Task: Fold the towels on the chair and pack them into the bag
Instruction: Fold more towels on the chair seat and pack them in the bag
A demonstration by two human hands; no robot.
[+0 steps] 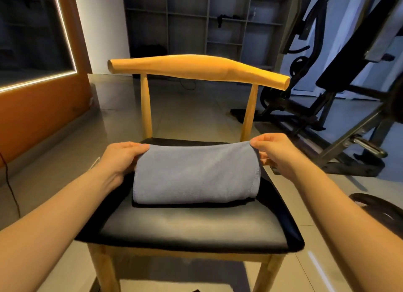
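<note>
Mid-fold: the left hand [119, 161] and right hand [276, 152] each have fingers clamped on a far corner of the grey towel [196, 174] on the chair [196, 228] seat; next, the held edge likely needs laying down evenly

The grey towel [196, 174] is soft, matt, finely napped cloth, the chair seat [185, 228] is smooth black leather-like padding with a dull sheen, the chair frame [196, 68] is smooth, satin-finished pale wood, and the floor [192, 108] is glossy, reflective tile.
</note>
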